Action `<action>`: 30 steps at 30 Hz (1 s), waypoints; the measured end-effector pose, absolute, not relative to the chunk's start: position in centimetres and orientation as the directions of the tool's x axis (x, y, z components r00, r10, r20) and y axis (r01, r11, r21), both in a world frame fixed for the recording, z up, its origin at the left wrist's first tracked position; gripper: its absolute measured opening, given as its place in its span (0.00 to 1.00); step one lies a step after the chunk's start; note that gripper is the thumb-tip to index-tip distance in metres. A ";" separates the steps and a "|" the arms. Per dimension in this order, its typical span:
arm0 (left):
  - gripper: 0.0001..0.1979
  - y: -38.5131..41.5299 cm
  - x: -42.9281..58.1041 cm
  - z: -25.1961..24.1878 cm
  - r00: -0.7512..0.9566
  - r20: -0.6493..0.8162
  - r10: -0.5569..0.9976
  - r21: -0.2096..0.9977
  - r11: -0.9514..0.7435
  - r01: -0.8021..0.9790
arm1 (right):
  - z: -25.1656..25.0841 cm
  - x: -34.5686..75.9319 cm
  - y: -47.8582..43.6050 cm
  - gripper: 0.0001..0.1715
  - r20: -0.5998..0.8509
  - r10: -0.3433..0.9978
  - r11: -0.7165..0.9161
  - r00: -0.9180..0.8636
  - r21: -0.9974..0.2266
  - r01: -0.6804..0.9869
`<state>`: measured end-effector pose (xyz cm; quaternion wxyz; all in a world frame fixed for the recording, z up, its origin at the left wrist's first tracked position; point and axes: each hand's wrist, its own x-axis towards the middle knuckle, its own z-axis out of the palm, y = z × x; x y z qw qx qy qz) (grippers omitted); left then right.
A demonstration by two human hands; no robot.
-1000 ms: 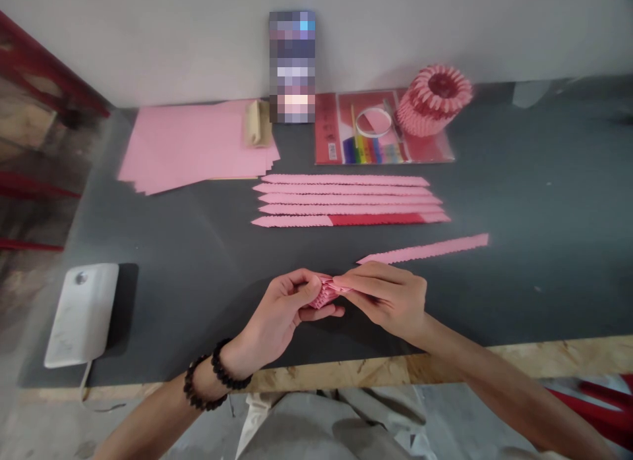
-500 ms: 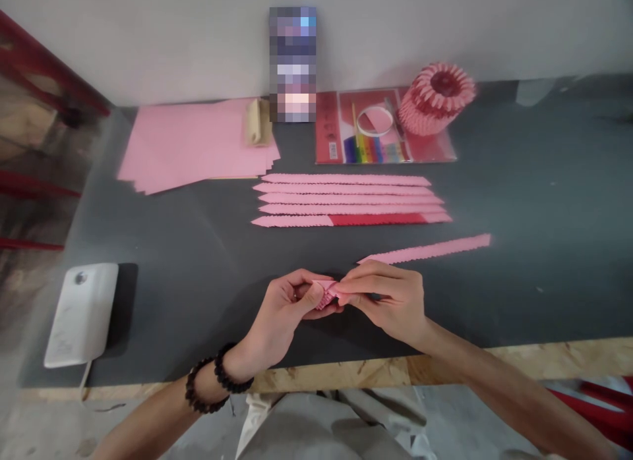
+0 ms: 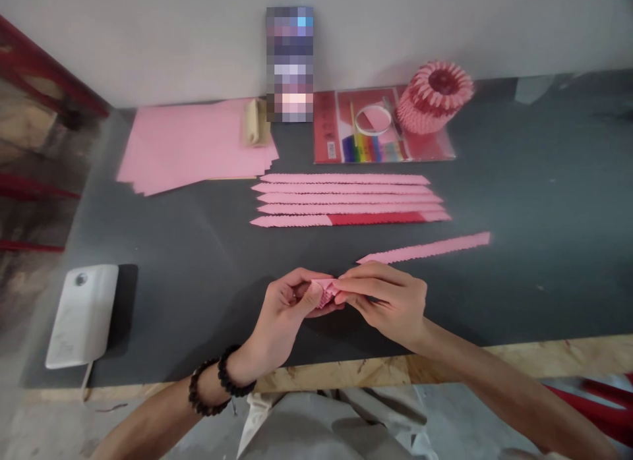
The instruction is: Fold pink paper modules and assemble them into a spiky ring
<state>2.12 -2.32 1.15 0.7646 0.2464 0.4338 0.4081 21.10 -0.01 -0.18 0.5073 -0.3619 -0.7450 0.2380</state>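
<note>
Between my two hands is a small folded pink paper piece (image 3: pixel 327 290) with a ridged, layered side. My left hand (image 3: pixel 287 308) is closed around it, thumb pressed on its front. My right hand (image 3: pixel 388 300) pinches the right end of the same piece with thumb and fingertips; the fingers hide part of it. Just above my right hand lies a separate pink interlocked paper strip (image 3: pixel 430 249), slanting up to the right. Farther back, several longer pink strips (image 3: pixel 341 199) lie in parallel rows; the nearest one (image 3: pixel 376 219) has a red middle section.
Pink paper sheets (image 3: pixel 182 143) sit at back left under a small beige item (image 3: pixel 252 127). A phone-like blurred panel (image 3: pixel 289 64) leans on the wall. Right of it, a red packet (image 3: pixel 324 137) carries a white tape ring (image 3: pixel 359 124) and a pink paper vase (image 3: pixel 428 111). A white power bank (image 3: pixel 82 315) lies left.
My right fingertips have shifted slightly on the folded pink piece. Both hands stay nearly in place, and the view has moved very slightly.
</note>
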 end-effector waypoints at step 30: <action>0.13 -2.9 2.4 0.9 0.166 -0.240 0.957 0.940 0.271 -0.207 | 0.3 22.1 0.6 0.04 0.738 0.113 0.840 -0.666 0.287 0.460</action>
